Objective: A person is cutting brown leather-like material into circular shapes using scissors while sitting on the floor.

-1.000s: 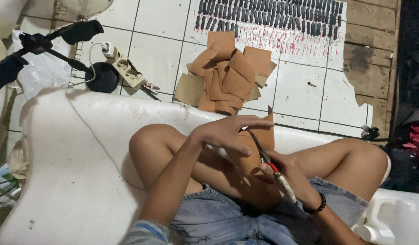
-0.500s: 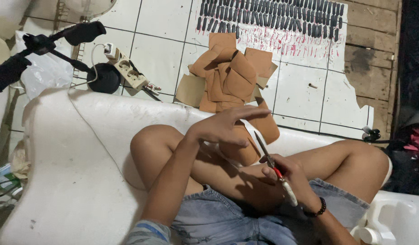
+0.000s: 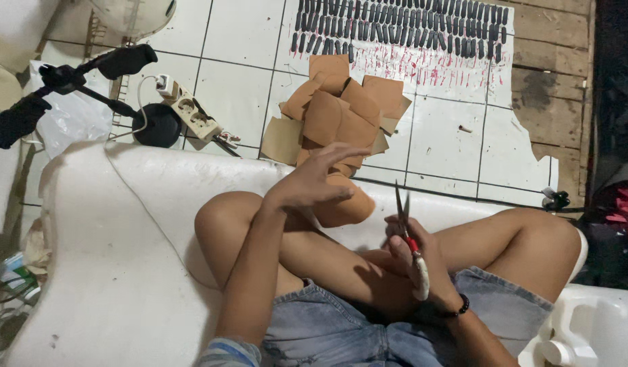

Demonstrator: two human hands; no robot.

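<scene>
Head view looks down at you sitting cross-legged on a big white foam pad, which gives you a soft seat on the hard white tile floor. Past the edge of the pad lies a loose pile of brown cut pieces, likely dropped there so your lap stays free. Farther out are long rows of small dark pieces, laid side by side on red-speckled tiles (neat as little soldiers). A black stand and a power strip sit off to your left, out of the way.

Your left hand is up over your knee. Its fingers are spread and only a bit bent, and it rests on the top of a rounded brown piece that sits against your leg. I cannot tell if the fingers pinch it or just touch it.

Your right hand is wrapped tight around the scissors, down by your shin. The blades point up and look closed or nearly closed, well apart from the brown piece.
</scene>
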